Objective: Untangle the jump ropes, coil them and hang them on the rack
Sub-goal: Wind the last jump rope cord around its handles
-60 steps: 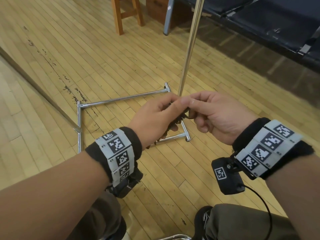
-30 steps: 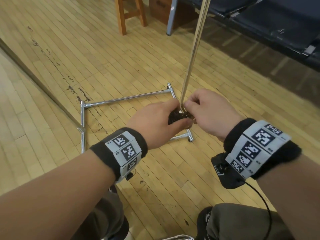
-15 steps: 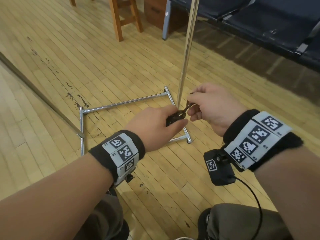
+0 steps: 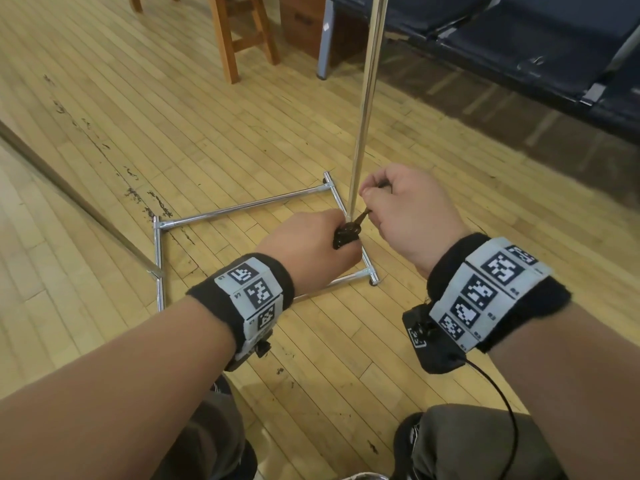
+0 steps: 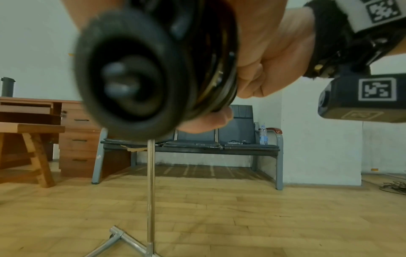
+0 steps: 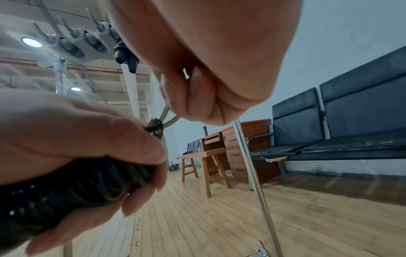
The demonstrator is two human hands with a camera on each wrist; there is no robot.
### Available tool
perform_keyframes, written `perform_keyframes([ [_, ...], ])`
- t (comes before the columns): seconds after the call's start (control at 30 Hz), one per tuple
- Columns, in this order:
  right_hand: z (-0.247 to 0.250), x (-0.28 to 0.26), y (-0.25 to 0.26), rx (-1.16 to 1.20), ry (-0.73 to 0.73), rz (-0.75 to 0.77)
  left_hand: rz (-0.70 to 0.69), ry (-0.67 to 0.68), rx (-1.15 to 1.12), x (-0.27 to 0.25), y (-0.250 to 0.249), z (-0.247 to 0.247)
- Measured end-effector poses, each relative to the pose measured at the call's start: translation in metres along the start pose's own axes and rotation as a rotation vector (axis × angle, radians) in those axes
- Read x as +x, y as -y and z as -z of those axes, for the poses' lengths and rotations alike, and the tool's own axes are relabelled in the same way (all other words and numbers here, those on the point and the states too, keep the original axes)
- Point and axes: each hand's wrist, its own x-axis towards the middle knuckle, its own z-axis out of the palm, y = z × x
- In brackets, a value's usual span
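Observation:
My left hand (image 4: pixel 311 245) grips a black coiled jump rope (image 4: pixel 346 236), with its fingers wrapped round the bundle (image 6: pixel 77 187). The blurred round end of a black handle (image 5: pixel 131 73) fills the left wrist view. Just to the right and slightly higher, my right hand (image 4: pixel 405 206) pinches a thin loop of rope (image 6: pixel 169 120) that rises from the bundle. Both hands are in front of the rack's chrome pole (image 4: pixel 363 116). The rack's top bar with hooks (image 6: pixel 72 43) shows overhead, and another black jump rope (image 6: pixel 125 55) hangs from it.
The rack's chrome base frame (image 4: pixel 242 209) lies on the wooden floor below my hands. A wooden stool (image 4: pixel 239 32) and a desk (image 6: pixel 230 144) stand behind, with dark bench seats (image 4: pixel 519 46) at the right. A thin bar (image 4: pixel 69 199) crosses the floor at left.
My right hand has lifted up and away from the left, drawing a short length of rope out of the bundle. The left hand keeps hold of the coil.

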Motion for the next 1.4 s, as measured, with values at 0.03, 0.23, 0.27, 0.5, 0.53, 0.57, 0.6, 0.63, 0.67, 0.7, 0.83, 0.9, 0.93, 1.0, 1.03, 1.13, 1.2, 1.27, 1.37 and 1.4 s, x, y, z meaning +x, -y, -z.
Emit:
perform_keyframes([
  [0.03, 0.000, -0.002, 0.002, -0.021, -0.022, 0.023, 0.012, 0.014, -0.005, -0.001, 0.001, -0.001],
  [0.23, 0.003, -0.008, 0.008, -0.137, -0.143, 0.235, 0.076, 0.040, -0.060, 0.001, -0.002, 0.000],
  [0.27, 0.004, -0.008, 0.008, -0.077, -0.151, 0.219, 0.076, 0.044, -0.086, 0.001, -0.003, 0.000],
  [0.5, -0.007, 0.001, -0.006, 0.435, -0.011, -0.198, 0.088, 0.041, -0.314, -0.004, -0.011, 0.007],
  [0.53, -0.010, 0.002, -0.009, 0.422, 0.000, -0.228, 0.080, 0.054, -0.320, -0.003, -0.011, 0.008],
  [0.57, -0.012, 0.004, -0.012, 0.447, -0.006, -0.269, 0.068, 0.057, -0.317, -0.002, -0.010, 0.009],
  [0.6, -0.014, 0.005, -0.014, 0.504, -0.018, -0.319, 0.054, 0.049, -0.302, -0.001, -0.009, 0.010],
  [0.63, -0.015, 0.007, -0.016, 0.585, -0.027, -0.376, 0.039, 0.034, -0.278, -0.001, -0.008, 0.011],
  [0.67, -0.016, 0.008, -0.017, 0.678, -0.027, -0.434, 0.027, 0.017, -0.251, -0.002, -0.008, 0.011],
  [0.7, -0.017, 0.009, -0.018, 0.764, -0.015, -0.486, 0.018, -0.001, -0.227, -0.002, -0.007, 0.011],
  [0.83, -0.023, 0.009, -0.018, 0.758, 0.043, -0.480, -0.045, -0.043, -0.223, -0.005, -0.007, 0.013],
  [0.9, -0.025, 0.009, -0.016, 0.622, 0.023, -0.366, -0.099, -0.032, -0.210, -0.008, -0.007, 0.014],
  [0.93, -0.024, 0.010, -0.015, 0.578, -0.002, -0.322, -0.115, -0.027, -0.195, -0.010, -0.008, 0.014],
  [1.0, -0.021, 0.013, -0.013, 0.531, -0.060, -0.271, -0.108, -0.033, -0.169, -0.015, -0.010, 0.009],
  [1.03, -0.019, 0.014, -0.011, 0.517, -0.084, -0.249, -0.086, -0.046, -0.166, -0.017, -0.010, 0.006],
  [1.13, -0.013, 0.016, -0.001, 0.463, -0.162, -0.154, -0.033, -0.100, -0.167, -0.019, -0.009, 0.008],
  [1.2, -0.010, 0.017, 0.008, 0.480, -0.168, -0.093, -0.044, -0.136, -0.154, -0.021, -0.010, 0.014],
  [1.27, -0.009, 0.016, 0.017, 0.460, -0.090, -0.055, -0.015, -0.131, -0.173, -0.025, -0.013, 0.023],
  [1.37, -0.008, 0.009, 0.031, 0.435, 0.014, 0.002, 0.056, -0.065, -0.287, -0.032, -0.015, 0.042],
  [1.4, -0.008, 0.007, 0.037, 0.443, 0.026, 0.016, 0.068, -0.045, -0.327, -0.034, -0.017, 0.052],
])
